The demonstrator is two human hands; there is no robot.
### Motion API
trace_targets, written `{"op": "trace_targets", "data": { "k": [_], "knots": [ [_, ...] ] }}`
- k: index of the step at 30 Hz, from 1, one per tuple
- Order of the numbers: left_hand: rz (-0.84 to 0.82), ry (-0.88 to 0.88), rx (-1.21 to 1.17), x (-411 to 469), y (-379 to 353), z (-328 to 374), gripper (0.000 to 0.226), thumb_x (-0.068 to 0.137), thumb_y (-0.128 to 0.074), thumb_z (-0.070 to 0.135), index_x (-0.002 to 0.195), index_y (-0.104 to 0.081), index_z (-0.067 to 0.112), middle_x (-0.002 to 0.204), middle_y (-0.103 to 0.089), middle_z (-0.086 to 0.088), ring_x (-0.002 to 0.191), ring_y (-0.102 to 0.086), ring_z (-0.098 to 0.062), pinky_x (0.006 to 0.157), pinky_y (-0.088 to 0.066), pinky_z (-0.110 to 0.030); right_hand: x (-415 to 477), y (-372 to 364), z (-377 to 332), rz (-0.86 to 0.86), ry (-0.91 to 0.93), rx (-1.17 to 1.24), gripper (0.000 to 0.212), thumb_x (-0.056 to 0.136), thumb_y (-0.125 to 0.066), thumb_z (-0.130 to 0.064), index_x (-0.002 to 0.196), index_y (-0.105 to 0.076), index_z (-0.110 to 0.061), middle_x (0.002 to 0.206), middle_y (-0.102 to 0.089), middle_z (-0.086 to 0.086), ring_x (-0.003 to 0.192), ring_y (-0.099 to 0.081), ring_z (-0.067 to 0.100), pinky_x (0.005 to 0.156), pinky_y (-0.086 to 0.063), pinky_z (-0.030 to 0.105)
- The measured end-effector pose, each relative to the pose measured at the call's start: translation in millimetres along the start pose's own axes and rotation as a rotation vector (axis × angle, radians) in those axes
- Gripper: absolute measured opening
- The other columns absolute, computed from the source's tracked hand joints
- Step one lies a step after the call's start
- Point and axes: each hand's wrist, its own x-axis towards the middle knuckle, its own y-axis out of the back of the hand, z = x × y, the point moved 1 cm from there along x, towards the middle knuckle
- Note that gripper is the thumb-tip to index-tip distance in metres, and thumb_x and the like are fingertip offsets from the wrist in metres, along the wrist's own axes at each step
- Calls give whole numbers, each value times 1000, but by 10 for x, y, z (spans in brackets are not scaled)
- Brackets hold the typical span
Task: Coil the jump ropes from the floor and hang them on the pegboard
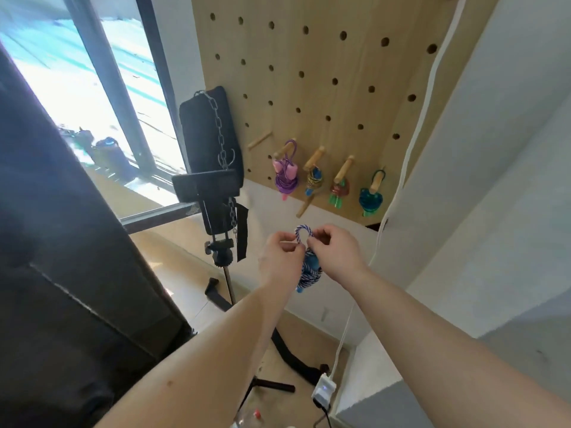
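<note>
Top loop of blue-and-white braided jump-rope coil (310,274) pinched by left hand (279,257) and right hand (335,251); likely light, floppy, so carry by loop

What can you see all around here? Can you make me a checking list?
Surface: pegboard, light wood, a bare peg at its lower left.
Job's things: blue-and-white jump rope, coiled, held below the pegboard; purple jump rope and three others hang on pegs.
Clutter: phone tripod; black punching bag.
Hands: left hand and right hand pinch the rope's top loop.
Cables: white cable runs down to a power strip.
Surroundings: window at left.
</note>
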Motion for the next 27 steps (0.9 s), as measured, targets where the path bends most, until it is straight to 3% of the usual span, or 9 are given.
{"op": "trace_targets", "data": {
  "k": [5, 10, 15, 21, 25, 27],
  "knots": [
    [88, 112, -52, 664, -365, -49, 13, 91, -64, 23, 101, -61, 30, 91, -67, 12, 82, -63, -3, 55, -40, -14, 773, -180, 226, -26, -58, 62, 8, 91, -67, -24, 97, -70, -19, 90, -70, -6, 88, -66, 14, 86, -54, 34],
    [146, 214, -115, 1224, -700, -140, 15, 91, -62, 21, 102, -62, 31, 95, -69, 6, 83, -67, -13, 60, -54, -26, 1341, -379, 445, -6, -148, 89, 13, 91, -67, -23, 101, -73, -18, 94, -72, -2, 92, -67, 18, 87, -53, 33],
    [234, 266, -165, 1570, -901, -324, 17, 92, -61, 20, 100, -65, 34, 95, -70, 7, 77, -65, -7, 55, -47, -20, 1728, -563, 591, -20, -184, 44, 16, 92, -65, -22, 102, -75, -15, 97, -73, 0, 93, -67, 20, 82, -50, 29],
    [197, 223, -205, 1822, -966, -538, 19, 91, -64, 22, 103, -68, 36, 92, -74, 7, 83, -70, -10, 73, -61, -35, 1928, -661, 646, -7, -210, 51, 18, 93, -64, -24, 103, -74, -14, 101, -74, 2, 96, -66, 21, 89, -53, 36],
    [187, 193, -197, 1890, -974, -530, 23, 94, -61, 20, 114, -64, 31, 98, -71, 10, 84, -65, -2, 60, -46, -12, 2035, -657, 718, 41, -260, 97, 18, 95, -61, -26, 102, -74, -15, 93, -70, 0, 94, -65, 23, 84, -50, 32],
    [190, 171, -167, 1888, -1004, -537, 25, 95, -59, 19, 117, -63, 30, 103, -69, 11, 89, -63, -2, 62, -42, -9, 2088, -646, 740, 67, -282, 109, 18, 95, -60, -27, 99, -74, -16, 97, -72, 2, 96, -65, 26, 87, -51, 35]
  ]
}}
